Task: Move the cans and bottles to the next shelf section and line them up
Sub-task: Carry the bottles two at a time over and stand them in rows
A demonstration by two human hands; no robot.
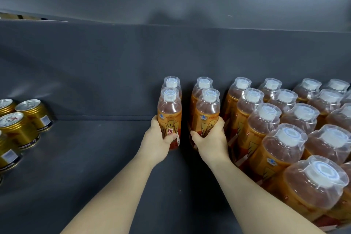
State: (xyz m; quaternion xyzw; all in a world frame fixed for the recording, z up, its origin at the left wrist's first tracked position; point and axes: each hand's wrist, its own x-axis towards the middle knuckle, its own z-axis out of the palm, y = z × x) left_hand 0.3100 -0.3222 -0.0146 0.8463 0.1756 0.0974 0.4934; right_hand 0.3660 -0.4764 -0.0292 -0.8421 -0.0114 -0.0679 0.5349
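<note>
Two short rows of orange drink bottles with clear caps stand mid-shelf, two bottles deep each. My left hand (158, 138) grips the front bottle of the left row (169, 114) low on its label. My right hand (209, 139) grips the front bottle of the right row (207, 114) the same way. Behind them stand a rear left bottle (171, 82) and a rear right bottle (203, 83), close to the back wall. Both held bottles are upright on the shelf.
Several rows of identical bottles (284, 138) fill the shelf to the right, close beside my right hand. Several gold cans (20, 125) stand at the far left. The dark shelf floor (98, 148) stretches between the cans and my left hand. The grey back wall (114, 62) rises behind.
</note>
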